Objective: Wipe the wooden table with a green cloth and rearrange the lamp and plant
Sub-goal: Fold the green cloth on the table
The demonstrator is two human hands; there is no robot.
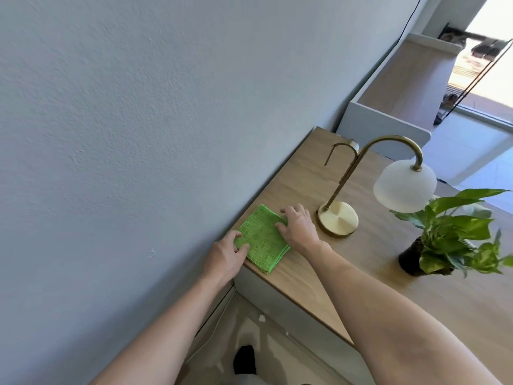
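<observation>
A folded green cloth (261, 238) lies flat on the wooden table (311, 273), at the corner by the wall. My left hand (226, 255) pinches the cloth's near left edge with thumb and fingers. My right hand (298, 225) presses on its right edge, fingers curled over the fold. A brass lamp stands just right of my right hand, its round base (338, 218) on the table and its white glass shade (404, 184) hanging from a curved arm. A leafy green plant (455, 234) in a dark pot (412, 258) stands at the table's right.
A pale grey wall (138, 134) runs along the table's left side. Beyond the table's far end stands a white unit with a wooden top (402, 87). A bright doorway (488, 65) with shoes is at the upper right. Below the table edge there is pale floor and a dark foot (244, 359).
</observation>
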